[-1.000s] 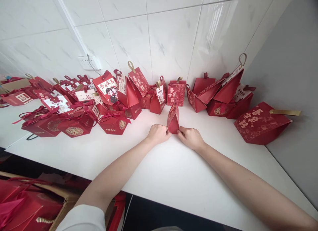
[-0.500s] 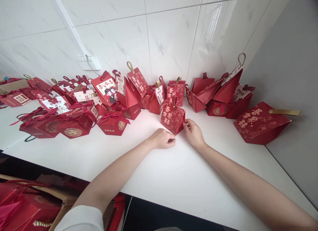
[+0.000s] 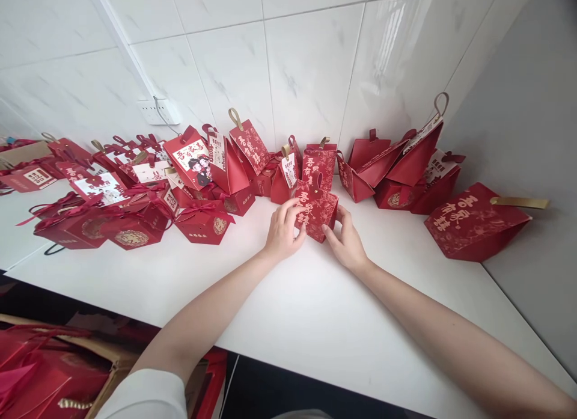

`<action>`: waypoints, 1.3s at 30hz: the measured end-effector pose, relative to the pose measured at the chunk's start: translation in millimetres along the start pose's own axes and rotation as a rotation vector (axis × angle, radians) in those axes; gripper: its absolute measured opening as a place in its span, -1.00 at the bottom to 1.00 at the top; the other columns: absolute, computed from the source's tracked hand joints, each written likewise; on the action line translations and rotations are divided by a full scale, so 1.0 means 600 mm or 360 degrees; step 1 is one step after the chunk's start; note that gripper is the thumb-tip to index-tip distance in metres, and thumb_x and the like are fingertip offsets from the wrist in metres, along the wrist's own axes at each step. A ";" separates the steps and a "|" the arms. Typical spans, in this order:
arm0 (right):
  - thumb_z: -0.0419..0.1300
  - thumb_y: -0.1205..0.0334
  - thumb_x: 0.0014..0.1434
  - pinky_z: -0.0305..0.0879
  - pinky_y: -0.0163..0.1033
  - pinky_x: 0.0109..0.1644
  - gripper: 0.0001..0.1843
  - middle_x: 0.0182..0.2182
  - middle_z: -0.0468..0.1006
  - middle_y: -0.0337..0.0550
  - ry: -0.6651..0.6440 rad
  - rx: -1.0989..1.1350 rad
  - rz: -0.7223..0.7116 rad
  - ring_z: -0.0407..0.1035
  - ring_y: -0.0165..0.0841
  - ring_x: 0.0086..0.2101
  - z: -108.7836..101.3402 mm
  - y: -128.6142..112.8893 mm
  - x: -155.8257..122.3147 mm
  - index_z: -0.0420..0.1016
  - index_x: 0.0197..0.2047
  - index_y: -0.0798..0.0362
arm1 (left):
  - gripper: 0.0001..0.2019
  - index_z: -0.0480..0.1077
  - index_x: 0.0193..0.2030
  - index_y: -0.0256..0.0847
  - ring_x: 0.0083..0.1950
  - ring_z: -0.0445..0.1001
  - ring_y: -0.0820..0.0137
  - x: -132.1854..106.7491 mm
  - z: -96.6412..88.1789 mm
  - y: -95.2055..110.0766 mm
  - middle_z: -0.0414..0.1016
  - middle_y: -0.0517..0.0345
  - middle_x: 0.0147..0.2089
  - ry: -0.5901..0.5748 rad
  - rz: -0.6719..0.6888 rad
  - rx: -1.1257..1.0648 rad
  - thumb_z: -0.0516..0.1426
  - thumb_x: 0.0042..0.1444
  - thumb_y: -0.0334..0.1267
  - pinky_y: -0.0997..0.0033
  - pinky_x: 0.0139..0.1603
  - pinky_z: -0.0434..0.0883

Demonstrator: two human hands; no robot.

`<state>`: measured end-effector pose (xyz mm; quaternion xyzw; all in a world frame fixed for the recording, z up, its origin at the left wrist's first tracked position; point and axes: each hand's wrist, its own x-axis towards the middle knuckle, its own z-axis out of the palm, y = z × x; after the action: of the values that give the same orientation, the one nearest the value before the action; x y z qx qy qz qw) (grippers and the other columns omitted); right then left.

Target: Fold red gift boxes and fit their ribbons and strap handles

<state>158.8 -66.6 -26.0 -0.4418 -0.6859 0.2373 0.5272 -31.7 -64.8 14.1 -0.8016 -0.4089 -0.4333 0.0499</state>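
- Centrally, a small red box [image 3: 322,210] with pale gold lettering and a dark red loop stands upright on the white table [image 3: 293,329], in front of another lettered box [image 3: 325,159] with a gold loop.
- The left hand [image 3: 280,231] is at its left side, fingers loosely bent and a little spread, fingertips against the front panel; whether they pinch it or merely rest there, I cannot tell.
- The right hand [image 3: 349,240] is partly closed on the lower right corner, thumb on the front panel and index finger at the side edge.
- Farther right, a bigger red box [image 3: 473,223] with a gold strap sits by the grey panel [image 3: 532,166], well apart from the hands.
- To the left, a hexagonal box [image 3: 205,225] with a ribbon bow lies before a crowd of red boxes near the tiled wall [image 3: 225,76].
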 end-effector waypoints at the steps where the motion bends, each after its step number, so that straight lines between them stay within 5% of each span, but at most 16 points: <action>1: 0.09 -0.01 0.27 0.14 0.07 0.26 -0.32 0.27 0.20 0.06 -0.0016 0.0006 0.0035 0.16 -0.14 0.21 0.000 0.004 0.001 -0.05 0.34 -0.02 | -0.57 0.20 0.16 -0.21 0.31 0.19 0.16 0.000 0.000 -0.003 0.15 -0.15 0.29 0.0041 -0.0044 -0.0009 0.10 0.13 -0.30 0.08 0.28 0.21; 6: 0.01 -0.01 0.30 0.21 0.00 0.22 -0.39 0.26 0.21 0.00 -0.0020 0.0228 0.0143 0.23 -0.18 0.16 -0.006 0.011 0.003 -0.03 0.33 -0.05 | -0.35 -0.07 0.35 -0.21 0.43 -0.01 0.14 -0.004 0.010 -0.017 -0.05 -0.19 0.41 0.0098 -0.0240 -0.0329 0.09 0.18 -0.15 0.04 0.38 0.07; 11: -0.02 -0.05 0.30 0.22 -0.03 0.20 -0.38 0.26 0.23 -0.02 -0.0128 0.0368 0.0199 0.27 -0.18 0.13 -0.010 -0.002 0.002 -0.03 0.35 -0.06 | -0.50 0.10 0.29 -0.15 0.28 0.29 0.24 -0.010 0.024 -0.025 0.28 -0.02 0.28 -0.0275 -0.0754 -0.0996 -0.05 0.28 0.00 0.24 0.28 0.23; 14: 0.00 -0.07 0.29 0.21 -0.03 0.22 -0.36 0.26 0.22 -0.01 -0.0111 0.0435 0.0190 0.22 -0.18 0.17 -0.009 -0.002 0.003 -0.04 0.34 -0.06 | -0.55 0.22 0.17 -0.15 0.19 0.38 0.27 -0.008 0.027 -0.039 0.41 0.04 0.17 -0.0338 -0.0924 -0.1234 -0.05 0.27 0.06 0.28 0.22 0.29; 18: 0.12 -0.07 0.22 0.30 -0.05 0.12 -0.51 0.15 0.35 -0.04 0.0041 0.0670 0.0246 0.34 -0.22 0.06 -0.010 0.010 0.012 0.12 0.14 -0.11 | -0.58 0.26 -0.02 -0.19 0.01 0.47 0.32 0.002 0.016 -0.066 0.49 0.07 -0.02 -0.0372 -0.0960 -0.1366 0.18 0.10 0.03 0.29 0.06 0.38; 22: 0.20 -0.08 0.16 0.32 -0.09 0.06 -0.70 -0.08 0.50 -0.12 -0.0202 0.0790 0.0315 0.41 -0.25 -0.10 -0.021 0.020 0.024 0.32 -0.23 -0.03 | -0.65 0.34 -0.18 -0.25 -0.05 0.46 0.36 0.011 0.000 -0.082 0.50 0.11 -0.09 -0.0558 -0.0949 -0.1466 0.22 0.06 -0.01 0.32 0.05 0.36; 39: 0.31 -0.16 0.01 0.35 0.00 0.05 -0.62 -0.21 0.58 -0.17 -0.0334 0.0753 0.0361 0.45 -0.22 -0.18 -0.043 0.029 0.036 0.43 -0.36 -0.03 | -0.63 0.50 -0.34 -0.31 -0.15 0.51 0.29 0.012 -0.007 -0.104 0.58 0.05 -0.20 -0.0649 -0.0992 -0.1430 0.35 -0.17 -0.04 0.20 0.05 0.38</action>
<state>187.6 -43.1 -19.9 -0.3535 -0.6084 0.4928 0.5119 -76.0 -21.1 4.8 -0.6532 -0.4030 -0.3954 -0.5046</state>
